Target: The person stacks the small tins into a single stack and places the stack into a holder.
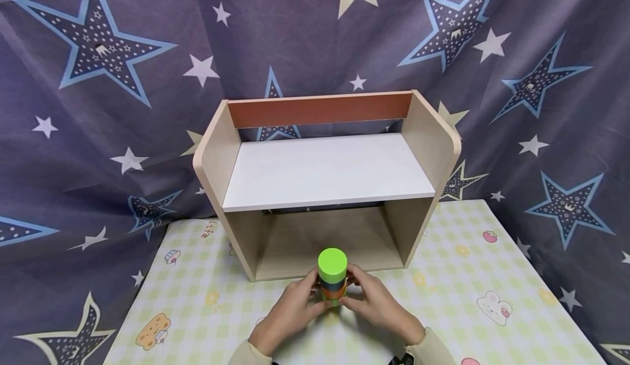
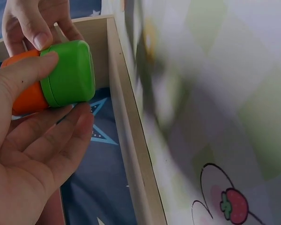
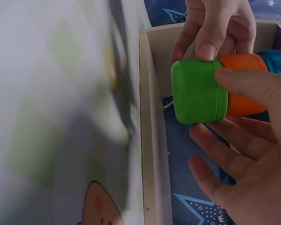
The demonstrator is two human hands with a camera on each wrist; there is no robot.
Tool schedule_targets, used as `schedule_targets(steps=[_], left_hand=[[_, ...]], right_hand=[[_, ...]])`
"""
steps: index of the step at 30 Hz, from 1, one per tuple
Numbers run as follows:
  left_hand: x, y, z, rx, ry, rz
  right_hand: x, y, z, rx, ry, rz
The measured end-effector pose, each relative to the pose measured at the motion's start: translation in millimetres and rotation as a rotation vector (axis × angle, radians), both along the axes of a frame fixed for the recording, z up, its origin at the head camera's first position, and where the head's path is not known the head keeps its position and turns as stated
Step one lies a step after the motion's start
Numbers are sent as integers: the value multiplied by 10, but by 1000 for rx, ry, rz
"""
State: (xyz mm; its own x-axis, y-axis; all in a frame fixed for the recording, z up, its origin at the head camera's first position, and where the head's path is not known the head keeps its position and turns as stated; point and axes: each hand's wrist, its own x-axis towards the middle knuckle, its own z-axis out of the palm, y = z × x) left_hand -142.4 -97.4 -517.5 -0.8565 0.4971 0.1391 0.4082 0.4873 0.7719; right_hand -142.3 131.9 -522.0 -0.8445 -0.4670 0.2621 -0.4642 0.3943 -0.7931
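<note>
A stack of coloured cup-like containers stands upright between both hands, in front of the shelf unit. It has a bright green top, then blue and orange sections, and a green section at the lower end. The left hand grips it from the left, thumb across the seam between orange and green. From the right, the right hand holds it, its thumb at the same seam in the right wrist view. Fingers of both hands curve behind and under the stack. Tablecloth shows beyond its green lower end in both wrist views.
The wooden shelf unit, with a white middle board and an open lower compartment, stands behind the hands. A green-checked tablecloth with printed figures covers the table. A dark star-printed curtain hangs behind and at the sides.
</note>
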Motion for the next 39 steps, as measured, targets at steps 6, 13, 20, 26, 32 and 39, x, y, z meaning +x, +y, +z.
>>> schedule_targets(steps=[6, 13, 20, 26, 32, 39], left_hand=[[-13, -2, 36, 7, -12, -8], [-44, -10, 90, 24, -11, -22], [-68, -19, 133, 25, -21, -39], [-81, -15, 161, 32, -42, -32], [-86, -15, 195, 48, -40, -24], [-82, -19, 246, 58, -58, -16]], right_hand=[[-10, 10, 51, 9, -24, -1], [-19, 27, 103, 18, -21, -2], [-30, 25, 155, 7, -3, -9], [-44, 28, 182, 9, 19, -7], [-48, 33, 217, 14, 27, -2], [-37, 40, 273, 23, 45, -1]])
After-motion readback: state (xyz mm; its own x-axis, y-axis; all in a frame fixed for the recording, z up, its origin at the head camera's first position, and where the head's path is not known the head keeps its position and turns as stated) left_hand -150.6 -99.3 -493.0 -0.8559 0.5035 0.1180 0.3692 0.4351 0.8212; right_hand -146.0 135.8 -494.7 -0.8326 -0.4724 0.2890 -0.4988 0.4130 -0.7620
